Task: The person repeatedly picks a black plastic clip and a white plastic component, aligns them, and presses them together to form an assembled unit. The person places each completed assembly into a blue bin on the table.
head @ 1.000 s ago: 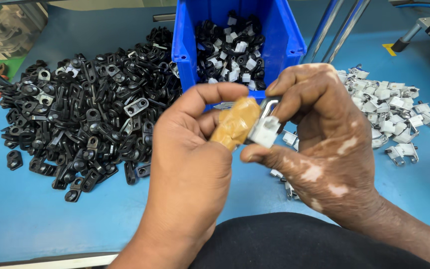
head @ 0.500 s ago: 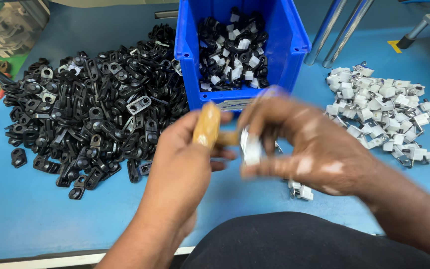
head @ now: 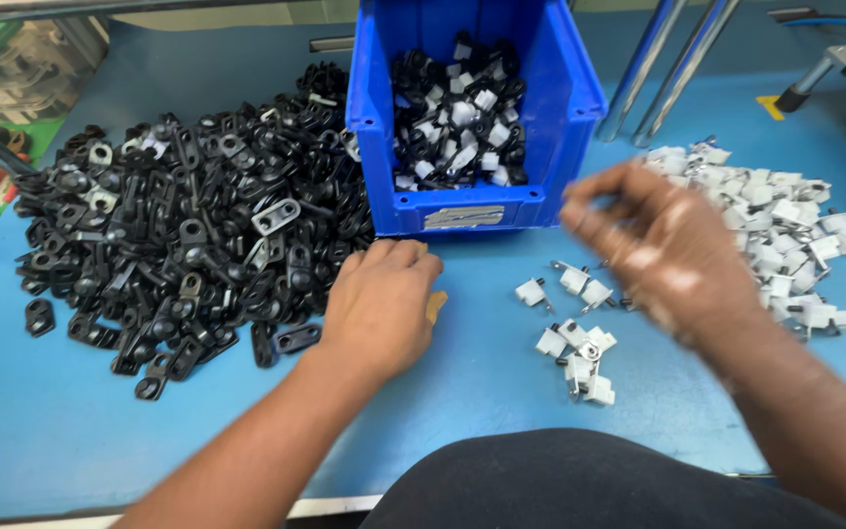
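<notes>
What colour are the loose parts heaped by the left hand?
Black, a few with silvery faces: the pile of clips beside the left hand, seen in the head view.

hands: two, left hand (head: 381,304), right hand (head: 663,250)
blue bin (head: 477,211): one
black-part pile (head: 178,230): one
white-part pile (head: 785,220): one
loose white parts (head: 575,338) beside right hand: roughly nine

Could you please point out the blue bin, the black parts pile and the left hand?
blue bin (head: 482,217): head view, front wall.
black parts pile (head: 178,235): head view, pile's middle.
left hand (head: 381,306): head view, back of hand.
</notes>
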